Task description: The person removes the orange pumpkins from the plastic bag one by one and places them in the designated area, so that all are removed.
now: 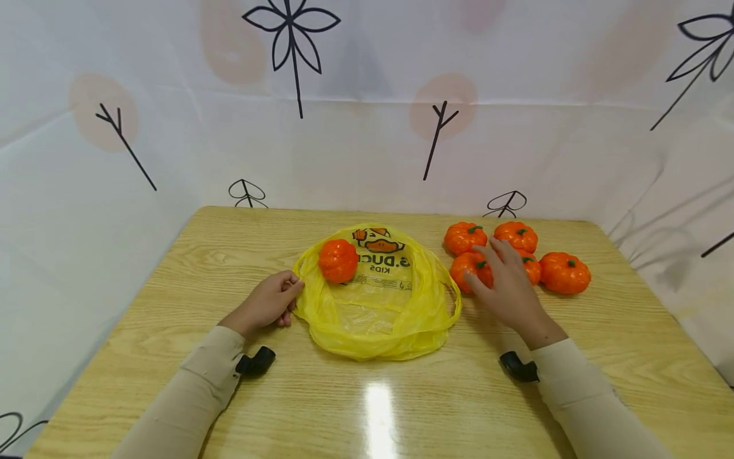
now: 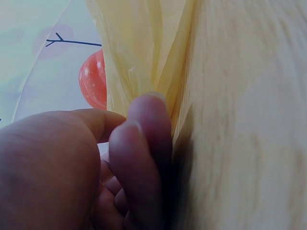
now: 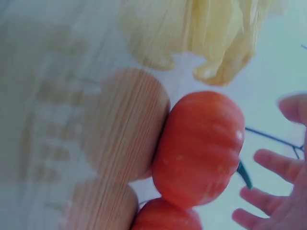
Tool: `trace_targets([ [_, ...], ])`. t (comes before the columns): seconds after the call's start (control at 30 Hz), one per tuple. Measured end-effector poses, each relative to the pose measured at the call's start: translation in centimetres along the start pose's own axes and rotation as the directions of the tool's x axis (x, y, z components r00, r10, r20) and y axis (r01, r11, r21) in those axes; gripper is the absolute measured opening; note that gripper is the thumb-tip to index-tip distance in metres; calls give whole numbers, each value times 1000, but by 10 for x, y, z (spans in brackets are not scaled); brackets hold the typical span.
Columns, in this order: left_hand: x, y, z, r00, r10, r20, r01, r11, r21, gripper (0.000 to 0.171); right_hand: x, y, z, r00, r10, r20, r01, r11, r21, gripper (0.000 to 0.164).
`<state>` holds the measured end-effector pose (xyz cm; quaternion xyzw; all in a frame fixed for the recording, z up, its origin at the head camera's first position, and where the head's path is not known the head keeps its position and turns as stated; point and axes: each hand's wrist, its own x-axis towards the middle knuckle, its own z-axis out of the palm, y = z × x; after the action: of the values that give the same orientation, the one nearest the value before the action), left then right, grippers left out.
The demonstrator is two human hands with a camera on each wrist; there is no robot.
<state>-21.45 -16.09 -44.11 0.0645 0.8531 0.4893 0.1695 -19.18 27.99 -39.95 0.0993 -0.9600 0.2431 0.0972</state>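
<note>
A yellow plastic bag [image 1: 367, 344] with a duck print lies spread on the table. One orange toy pumpkin [image 1: 338, 261] rests within its mouth, at the left side. Thumb and fingertips of my left hand [image 1: 268, 301] pinch the bag's left edge; the left wrist view shows the thin film [image 2: 136, 52] gathered at the fingertips. Over a group of several pumpkins on the right hovers my right hand [image 1: 507, 287], fingers spread. In the right wrist view the closest pumpkin [image 3: 199, 148], with a green stem, stands apart from the fingers. One pumpkin is partly hidden behind that hand.
The wood-grain table [image 1: 321, 408] carries everything and ends at a patterned white cloth [image 1: 367, 153] behind. The bag's right handle loop [image 1: 455, 299] lies between the bag and the pumpkins. Black devices [image 1: 256, 361] are worn at both wrists.
</note>
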Motion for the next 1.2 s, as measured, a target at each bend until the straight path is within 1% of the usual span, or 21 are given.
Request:
trace_targets([
  [0.1, 1, -1, 0, 1000, 4, -1, -4, 1000, 9, 30, -1, -7, 2, 998, -24, -58, 27, 999, 43, 50],
  [0.17, 2, -1, 0, 1000, 7, -2, -7, 1000, 14, 30, 0, -10, 4, 996, -35, -83, 41, 997, 62, 45],
  [0.27, 2, -2, -1, 1000, 8, -2, -8, 1000, 18, 31, 2, -15, 7, 994, -46, -104, 55, 995, 80, 39],
  [0.43, 1, -2, -1, 1000, 0, -2, 0, 1000, 11, 31, 5, -23, 13, 993, -56, -100, 65, 994, 88, 31],
  [0.57, 2, 0, -1, 1000, -4, -2, 4, 1000, 16, 29, 8, -28, 17, 994, -68, -84, 75, 994, 80, 30],
  [0.7, 2, 0, -1, 1000, -2, 2, 2, 1000, 23, 29, 10, -33, 21, 992, -87, -87, 94, 993, 72, 32],
  [0.87, 1, 1, -1, 1000, -2, 4, 2, 1000, 12, 30, 11, -39, 25, 989, -105, -101, 115, 989, 95, 33],
  [1.0, 0, 2, -1, 1000, -1, -1, 1, 1000, 15, 29, 12, -46, 27, 987, -127, -95, 138, 984, 113, 32],
  [1.2, -1, 4, 0, 1000, 1, -7, -1, 1000, 28, 28, 13, -56, 29, 985, -153, -82, 162, 980, 113, 32],
])
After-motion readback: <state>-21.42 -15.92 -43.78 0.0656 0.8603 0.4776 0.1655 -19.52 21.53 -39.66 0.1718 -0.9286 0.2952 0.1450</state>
